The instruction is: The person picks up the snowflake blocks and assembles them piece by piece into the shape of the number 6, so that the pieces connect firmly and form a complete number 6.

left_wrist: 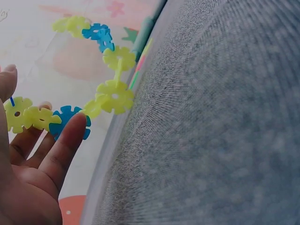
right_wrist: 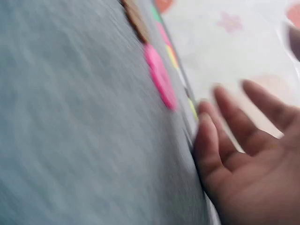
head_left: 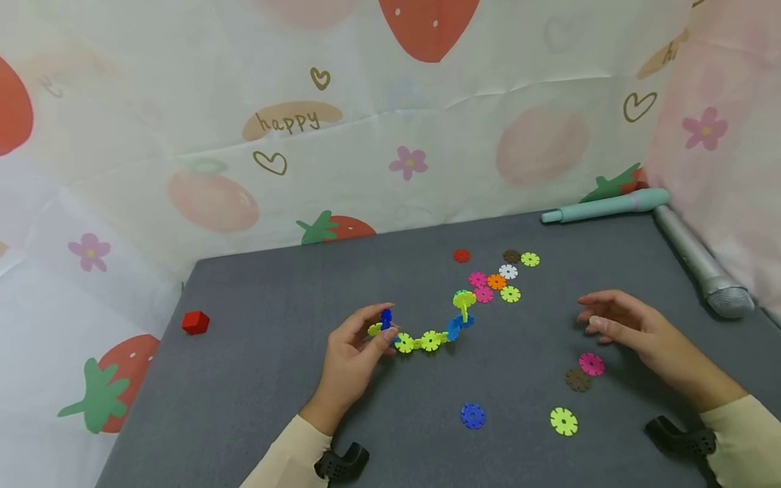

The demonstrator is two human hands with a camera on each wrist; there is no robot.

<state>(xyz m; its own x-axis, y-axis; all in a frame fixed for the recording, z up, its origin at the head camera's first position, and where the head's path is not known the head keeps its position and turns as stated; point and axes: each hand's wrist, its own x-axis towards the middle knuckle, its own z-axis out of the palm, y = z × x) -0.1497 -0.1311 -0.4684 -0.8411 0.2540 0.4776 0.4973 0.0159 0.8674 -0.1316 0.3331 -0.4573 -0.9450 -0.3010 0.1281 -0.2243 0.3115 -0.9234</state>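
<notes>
Chain [head_left: 430,341] up, pinched at its left end!
Left fingers [head_left: 377,344] grasp it above the counter [head_left: 256,379], seemingly so its interlocked discs [head_left: 405,342] can trail freely rightward; right fingers [head_left: 613,298], well right of the chain, curve loosely, holding nothing, while a blue disc [head_left: 472,415] lies on the chain's near side.

Chain [head_left: 430,341] of slotted yellow-green and blue discs is sagging in a curve above tabletop [head_left: 262,379], loose end bending up, right-edge side.
</notes>
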